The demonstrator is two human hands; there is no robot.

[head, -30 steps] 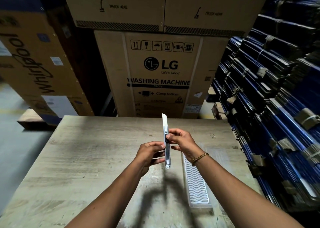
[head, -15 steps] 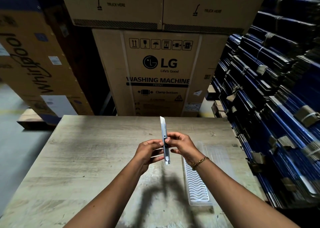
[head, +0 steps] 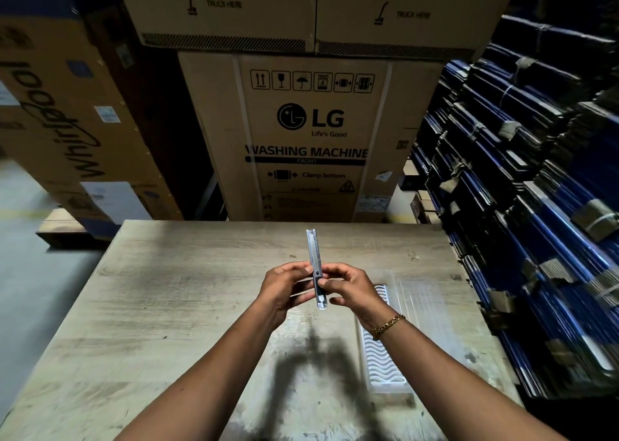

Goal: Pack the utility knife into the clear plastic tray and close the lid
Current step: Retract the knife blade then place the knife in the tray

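The clear plastic tray (head: 385,357) lies open on the wooden table (head: 167,306), its ribbed base holding nothing, lid (head: 420,301) flat beside it. Left hand (head: 284,288) and right hand (head: 351,290) pinch the utility knife (head: 315,266) upright above the table, left of the tray.

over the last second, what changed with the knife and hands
The blade that stuck out of the knife tip is now drawn back into the body. The right hand thumb slid down the slider toward the near end. The left hand closed a little more around the body. Both hands keep the knife upright above the table; the tray lies open and untouched at right.
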